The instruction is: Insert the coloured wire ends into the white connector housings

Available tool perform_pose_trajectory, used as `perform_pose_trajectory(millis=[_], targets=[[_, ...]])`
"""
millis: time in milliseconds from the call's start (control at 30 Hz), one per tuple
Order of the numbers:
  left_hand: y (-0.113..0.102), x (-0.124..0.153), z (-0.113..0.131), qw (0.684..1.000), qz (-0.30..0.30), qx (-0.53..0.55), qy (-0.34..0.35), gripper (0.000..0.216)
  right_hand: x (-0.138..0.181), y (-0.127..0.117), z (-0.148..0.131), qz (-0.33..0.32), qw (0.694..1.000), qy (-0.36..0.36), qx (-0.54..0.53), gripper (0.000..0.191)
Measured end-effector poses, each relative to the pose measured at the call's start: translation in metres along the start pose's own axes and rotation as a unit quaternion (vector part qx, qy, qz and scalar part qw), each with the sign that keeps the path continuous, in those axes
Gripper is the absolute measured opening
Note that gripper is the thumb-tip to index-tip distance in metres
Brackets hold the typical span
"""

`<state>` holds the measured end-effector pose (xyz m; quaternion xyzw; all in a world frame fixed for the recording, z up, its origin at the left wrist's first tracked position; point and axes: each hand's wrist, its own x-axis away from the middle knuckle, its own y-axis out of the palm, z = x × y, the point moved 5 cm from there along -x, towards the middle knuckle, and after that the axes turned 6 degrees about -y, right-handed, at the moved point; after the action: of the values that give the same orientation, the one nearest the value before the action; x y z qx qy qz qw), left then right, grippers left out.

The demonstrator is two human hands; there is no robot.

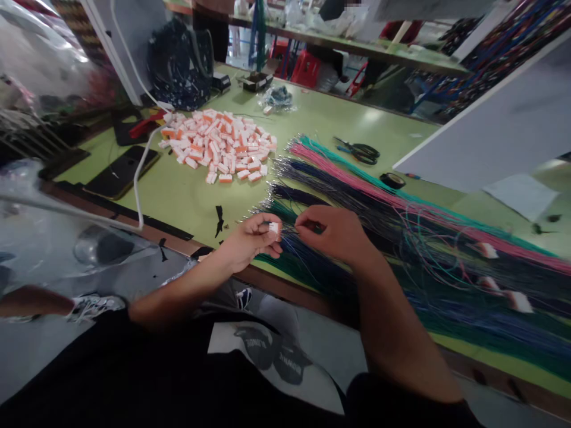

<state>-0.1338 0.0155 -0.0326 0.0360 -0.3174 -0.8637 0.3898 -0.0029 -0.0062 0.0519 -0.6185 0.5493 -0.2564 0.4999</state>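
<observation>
Between the thumb and fingers of my left hand (252, 242) is a small white and orange connector housing (275, 228). My right hand (332, 232) is just to its right, thumb and fingertips pinched on a thin wire whose end points toward the connector. Whether that wire touches the housing I cannot tell. Under and beyond both hands lie bundles of wires: blue wires (294, 252), black wires (330, 178), pink wires (348, 172) and teal wires (321, 150), with metal terminals at their left ends. A heap of connector housings (218, 142) sits farther back on the left.
On the green table (187, 199) are a dark phone (121, 172), black-handled pliers (359, 150) and a roll of black tape (392, 180). A white cable (141, 172) loops over the left side. White panels (491, 125) stand at the right. A few wired connectors (518, 301) lie on the bundles.
</observation>
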Motion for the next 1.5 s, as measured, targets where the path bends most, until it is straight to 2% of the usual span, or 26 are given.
perform_pose_trajectory(millis=[200, 367, 1033, 1300, 1500], targets=[[-0.001, 0.0, -0.001, 1.0, 0.003, 0.01, -0.004, 0.029, -0.001, 0.002, -0.006, 0.008, 0.999, -0.033, 0.028, 0.013], [-0.001, 0.001, 0.0, 1.0, 0.007, 0.014, -0.008, 0.028, -0.001, 0.005, -0.006, 0.029, 0.998, -0.06, -0.001, 0.01], [0.001, 0.006, 0.005, 0.998, 0.045, 0.022, -0.03, 0.023, -0.001, 0.014, -0.01, 0.017, 0.997, -0.08, 0.003, 0.011], [0.001, 0.007, 0.003, 0.997, 0.063, -0.011, -0.047, 0.019, 0.0, 0.018, -0.014, 0.013, 0.99, -0.142, -0.016, 0.015], [0.001, 0.009, 0.004, 0.997, 0.072, -0.008, -0.034, 0.027, -0.002, 0.025, -0.019, -0.005, 0.994, -0.112, 0.001, 0.014]])
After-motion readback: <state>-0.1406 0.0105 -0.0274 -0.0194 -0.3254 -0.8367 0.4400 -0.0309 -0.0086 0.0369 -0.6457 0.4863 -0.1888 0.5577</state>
